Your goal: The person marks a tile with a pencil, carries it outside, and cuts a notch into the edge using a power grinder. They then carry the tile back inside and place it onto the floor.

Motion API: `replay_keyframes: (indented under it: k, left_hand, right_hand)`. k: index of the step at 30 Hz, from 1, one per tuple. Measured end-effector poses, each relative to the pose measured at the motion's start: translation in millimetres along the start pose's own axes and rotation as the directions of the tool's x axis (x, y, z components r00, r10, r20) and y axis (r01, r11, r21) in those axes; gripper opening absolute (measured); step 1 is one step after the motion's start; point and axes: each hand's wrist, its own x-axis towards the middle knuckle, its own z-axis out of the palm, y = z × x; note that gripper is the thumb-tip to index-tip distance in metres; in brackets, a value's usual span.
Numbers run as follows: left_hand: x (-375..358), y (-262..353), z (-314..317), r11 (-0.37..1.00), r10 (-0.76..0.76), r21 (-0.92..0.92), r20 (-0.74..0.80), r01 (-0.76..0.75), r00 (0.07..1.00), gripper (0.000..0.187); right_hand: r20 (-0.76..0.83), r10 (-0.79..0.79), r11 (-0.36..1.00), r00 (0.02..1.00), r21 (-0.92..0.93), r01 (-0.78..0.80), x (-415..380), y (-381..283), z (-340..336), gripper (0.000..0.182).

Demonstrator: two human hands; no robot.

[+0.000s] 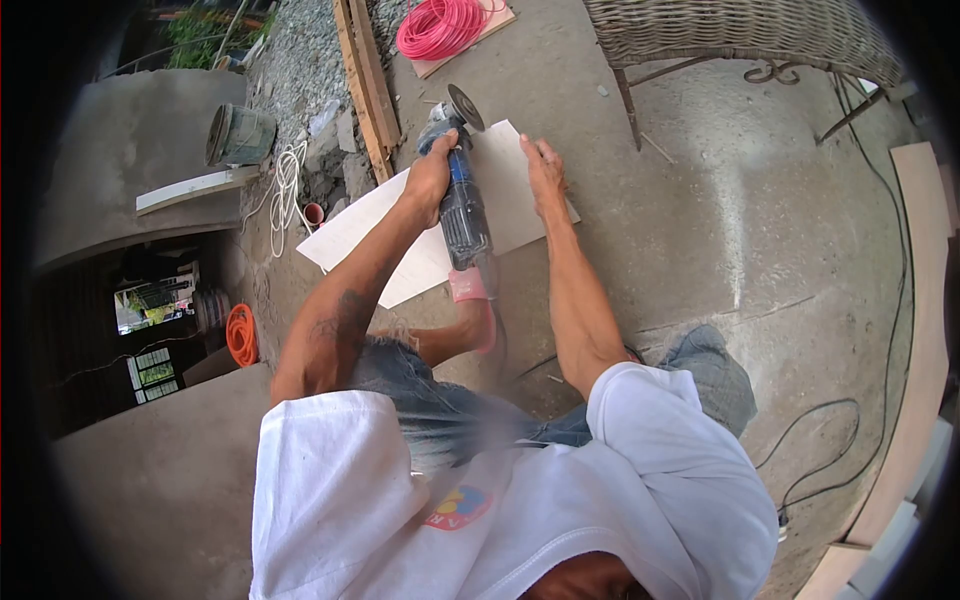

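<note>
My left hand (430, 180) is wrapped round the front of a dark angle grinder (464, 215) with a blue label. Its round cutting disc (465, 107) stands on edge near the far end of a large white tile (405, 262), which lies on the concrete floor. The grinder's body crosses over the tile, its rear end toward me. My right hand (544, 170) grips the tile's right edge, fingers curled at the far corner. Close to the grinder's rear end is my foot in a pink slipper (468, 285).
Wooden planks (368, 90) and a coil of pink hose (440, 28) lie beyond the tile. White cord (287, 190) and a bucket (240, 135) are at the left. A wicker chair (740, 30) stands far right, with a black cable (905, 250) along that side.
</note>
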Motion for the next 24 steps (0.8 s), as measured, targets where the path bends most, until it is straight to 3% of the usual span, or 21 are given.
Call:
replay_keyframes:
  k: [3,12,24]
  left_hand:
    - [-0.5,0.9,1.2,1.0,-0.006,0.007,0.013,0.006,1.0,0.048]
    - [2.9,-1.0,3.7,1.0,0.005,0.015,-0.046,-0.004,0.999,0.046]
    - [0.1,-0.4,2.9,1.0,0.005,0.011,-0.049,-0.005,0.999,0.047]
  right_hand:
    - [0.161,0.026,1.0,0.987,-0.003,-0.026,2.8,-4.5,-10.0,0.07]
    - [0.021,0.028,0.998,0.999,-0.049,-0.027,-3.0,-4.6,-3.7,0.065]
    - [0.07,-0.005,0.998,0.998,-0.063,0.01,-10.6,-20.1,-13.6,0.059]
